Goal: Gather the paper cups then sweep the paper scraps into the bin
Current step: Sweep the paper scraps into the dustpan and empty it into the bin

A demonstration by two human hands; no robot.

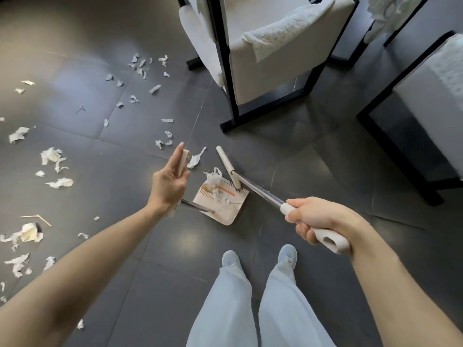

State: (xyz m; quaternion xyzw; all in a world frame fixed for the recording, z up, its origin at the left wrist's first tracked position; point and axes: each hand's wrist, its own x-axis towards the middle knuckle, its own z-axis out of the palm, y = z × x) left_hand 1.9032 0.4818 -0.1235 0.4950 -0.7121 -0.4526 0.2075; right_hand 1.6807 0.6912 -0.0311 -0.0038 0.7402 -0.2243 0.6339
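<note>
1. The right grip point(318, 219) was closed tight round the white end of the broom handle point(330, 240), with the fingers curled fully about it.
2. The left grip point(170, 181) was held on the cream top of the dustpan handle point(184, 159), which was pinched between the thumb and fairly straight fingers.
3. The broom head point(226, 164) was set at the far right edge of the dustpan point(220, 209), which was rested on the dark floor point(300, 159) ahead of the shoes point(231, 257).
4. Some paper scraps point(215, 186) were gathered in the dustpan; other scraps point(53, 156) were scattered over the floor to the left.
5. White chairs point(275, 58) were stood at the upper right.
</note>
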